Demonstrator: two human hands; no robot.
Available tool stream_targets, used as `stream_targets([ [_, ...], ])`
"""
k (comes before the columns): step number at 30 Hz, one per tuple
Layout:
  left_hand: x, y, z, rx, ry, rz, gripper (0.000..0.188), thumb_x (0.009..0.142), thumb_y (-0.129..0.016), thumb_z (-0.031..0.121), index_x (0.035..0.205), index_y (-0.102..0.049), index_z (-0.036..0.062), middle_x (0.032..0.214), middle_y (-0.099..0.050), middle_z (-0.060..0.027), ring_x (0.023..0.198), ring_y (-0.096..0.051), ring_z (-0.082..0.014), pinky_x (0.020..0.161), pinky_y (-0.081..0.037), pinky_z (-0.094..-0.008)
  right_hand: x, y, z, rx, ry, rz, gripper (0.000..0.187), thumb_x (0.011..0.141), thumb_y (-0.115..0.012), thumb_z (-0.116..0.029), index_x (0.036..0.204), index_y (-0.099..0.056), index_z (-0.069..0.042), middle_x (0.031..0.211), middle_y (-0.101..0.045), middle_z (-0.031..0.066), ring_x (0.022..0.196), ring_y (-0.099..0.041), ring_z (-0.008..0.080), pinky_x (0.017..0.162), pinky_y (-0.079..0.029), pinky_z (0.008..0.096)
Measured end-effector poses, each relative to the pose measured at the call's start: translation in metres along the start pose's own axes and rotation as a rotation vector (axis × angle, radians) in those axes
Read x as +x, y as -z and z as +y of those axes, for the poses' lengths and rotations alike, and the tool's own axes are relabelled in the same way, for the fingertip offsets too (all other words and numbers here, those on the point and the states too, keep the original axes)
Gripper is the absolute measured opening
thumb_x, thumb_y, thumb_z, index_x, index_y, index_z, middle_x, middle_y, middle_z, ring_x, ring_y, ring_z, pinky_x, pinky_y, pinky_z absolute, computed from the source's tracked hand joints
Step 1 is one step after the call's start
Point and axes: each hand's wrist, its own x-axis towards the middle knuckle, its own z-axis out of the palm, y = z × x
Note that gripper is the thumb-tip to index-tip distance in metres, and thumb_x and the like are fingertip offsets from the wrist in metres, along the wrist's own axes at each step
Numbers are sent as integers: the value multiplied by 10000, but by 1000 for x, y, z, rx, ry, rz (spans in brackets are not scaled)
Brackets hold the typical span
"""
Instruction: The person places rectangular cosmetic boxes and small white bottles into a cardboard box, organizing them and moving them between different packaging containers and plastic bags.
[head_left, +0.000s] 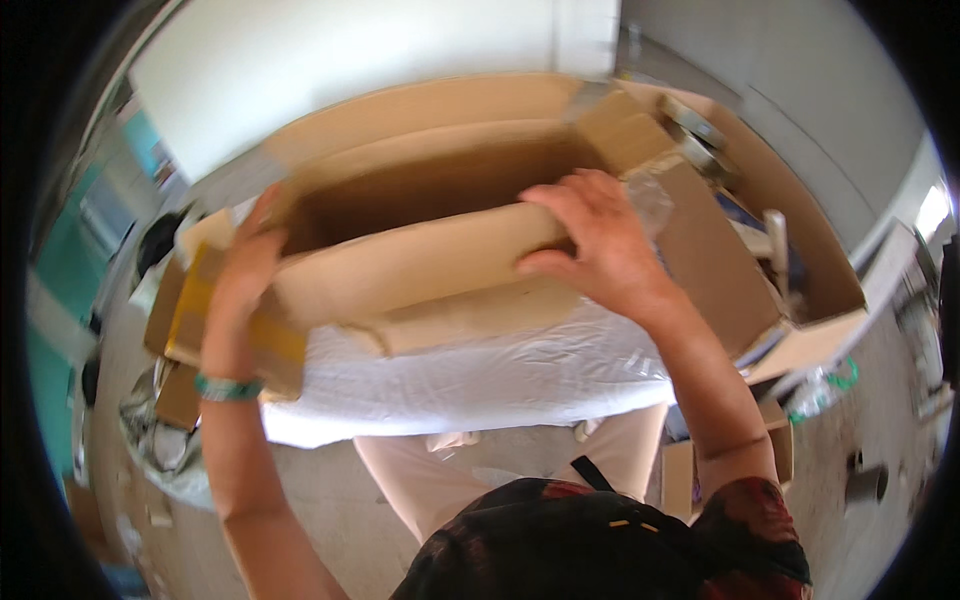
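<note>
An open cardboard box [420, 262] stands in front of me on a table with a white plastic cover [480, 375], its flaps folded outward. My left hand [252, 250] grips the box at its near left corner, the fingers reaching up over the edge; motion smears them somewhat. On the other side, my right hand [600, 240] holds the near wall by its right end, thumb on the outer face and fingers over the top rim. The inside of the box lies in shadow, with no contents visible. A green bracelet [228, 388] circles my left wrist.
A larger cardboard box [835, 270] to the right holds tape rolls [695, 140] and other items. Taped cardboard flaps [205, 300] stick out at the left, beside a bulging pale bag [165, 450]. Below the table at right sits a small carton [680, 475].
</note>
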Motion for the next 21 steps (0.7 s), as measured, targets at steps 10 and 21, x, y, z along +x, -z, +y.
stream_targets([
  [10, -29, -13, -6, 84, -49, 145, 549, 902, -377, 71, 1451, -382, 60, 1474, -409, -150, 1376, -357, -255, 1124, -246, -317, -5, 150, 58, -107, -21, 343, 324, 839, -704, -163, 1145, -640, -78, 1063, -642, 98, 1037, -589, 246, 890, -479, 346],
  [21, -28, 22, -10, 342, -301, 449, 486, 1014, -416, 340, 1405, -449, 53, 1443, -439, -137, 1334, -403, -279, 1112, -286, -382, -75, 218, 174, -332, -465, 328, 248, 883, -651, -131, 1128, -635, -97, 1030, -634, 80, 950, -612, 194, 850, -485, 312],
])
